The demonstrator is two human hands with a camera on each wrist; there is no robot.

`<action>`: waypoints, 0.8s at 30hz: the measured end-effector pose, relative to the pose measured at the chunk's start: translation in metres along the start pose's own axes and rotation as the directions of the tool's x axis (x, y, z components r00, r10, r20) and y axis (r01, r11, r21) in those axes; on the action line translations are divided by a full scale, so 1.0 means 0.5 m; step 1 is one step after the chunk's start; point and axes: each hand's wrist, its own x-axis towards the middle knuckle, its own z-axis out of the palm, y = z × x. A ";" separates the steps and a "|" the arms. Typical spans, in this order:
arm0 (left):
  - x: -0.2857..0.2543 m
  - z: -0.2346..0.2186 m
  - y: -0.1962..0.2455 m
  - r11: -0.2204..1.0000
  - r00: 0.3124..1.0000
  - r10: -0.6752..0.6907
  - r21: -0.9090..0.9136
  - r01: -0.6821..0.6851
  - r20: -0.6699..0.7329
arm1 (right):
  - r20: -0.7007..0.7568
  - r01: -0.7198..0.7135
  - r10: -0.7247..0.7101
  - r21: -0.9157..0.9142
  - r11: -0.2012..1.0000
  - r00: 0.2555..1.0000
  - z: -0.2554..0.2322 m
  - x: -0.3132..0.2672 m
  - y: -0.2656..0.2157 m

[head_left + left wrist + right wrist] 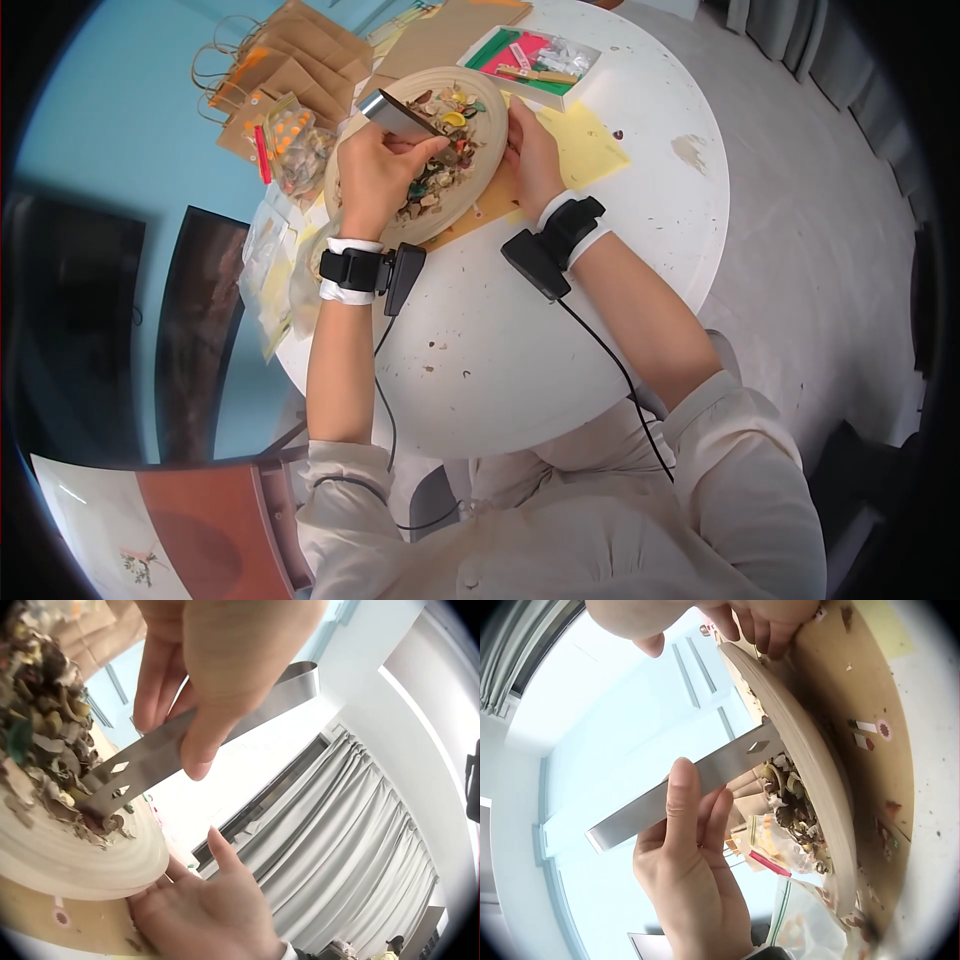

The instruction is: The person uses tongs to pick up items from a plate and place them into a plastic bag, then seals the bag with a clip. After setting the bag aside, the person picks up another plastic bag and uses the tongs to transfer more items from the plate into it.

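My left hand [372,180] pinches a pair of flat metal tongs [398,114] between thumb and fingers. In the left wrist view the bent end of the tongs [266,709] points up and away, while their slotted tips reach down into dried petals and leaves [64,742]. These dried pieces [430,190] lie in a pale, ridged oval dish [493,105]. At the dish's right side is my right hand [535,160], its fingers tucked under the rim. The thumb of the right hand [214,915] stands up, apart from the dish.
Brown paper bags [300,50] and a zip bag of dried pieces [300,150] stand left of the dish. A white box [575,90] holds small coloured items at the back. Yellow paper [595,145] and scattered crumbs lie on the round white table [500,350]. Cables hang from both wrists.
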 end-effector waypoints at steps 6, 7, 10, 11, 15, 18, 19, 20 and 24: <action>-0.004 0.002 0.000 0.996 0.996 0.029 0.084 -0.022 -0.083 | -0.073 0.107 -0.109 -0.030 0.994 0.991 -0.005 0.017 0.025; -0.005 0.004 -0.011 0.996 0.994 0.049 0.076 -0.042 -0.100 | -0.076 0.119 -0.121 -0.030 0.992 0.990 -0.004 0.016 0.028; -0.014 -0.012 -0.012 0.999 0.988 0.053 0.006 -0.053 -0.148 | -0.072 0.115 -0.121 -0.074 0.991 0.990 -0.007 0.018 0.030; -0.019 -0.022 -0.009 0.999 0.985 0.043 -0.025 -0.048 -0.165 | -0.054 0.105 -0.111 -0.093 0.990 0.992 -0.010 0.018 0.028; -0.047 -0.096 0.015 0.994 0.973 0.096 -0.038 -0.106 -0.211 | -0.014 0.072 -0.074 -0.123 0.990 0.997 -0.012 0.016 0.021; -0.089 -0.159 0.013 0.995 0.971 0.095 0.020 -0.093 -0.219 | -0.018 0.044 -0.046 -0.100 0.994 0.999 -0.004 0.006 0.016; -0.111 -0.180 0.012 0.994 0.978 0.094 0.069 -0.083 -0.186 | -0.022 0.035 -0.037 -0.090 0.995 0.999 -0.001 0.003 0.011; -0.133 -0.201 0.012 0.990 0.984 0.093 0.117 -0.076 -0.151 | -0.023 0.039 -0.041 -0.091 0.995 0.999 0.002 -0.001 0.008; -0.202 -0.259 -0.019 0.981 1.000 0.020 0.192 -0.015 -0.024 | -0.020 0.050 -0.053 -0.146 0.988 0.998 -0.006 0.011 0.016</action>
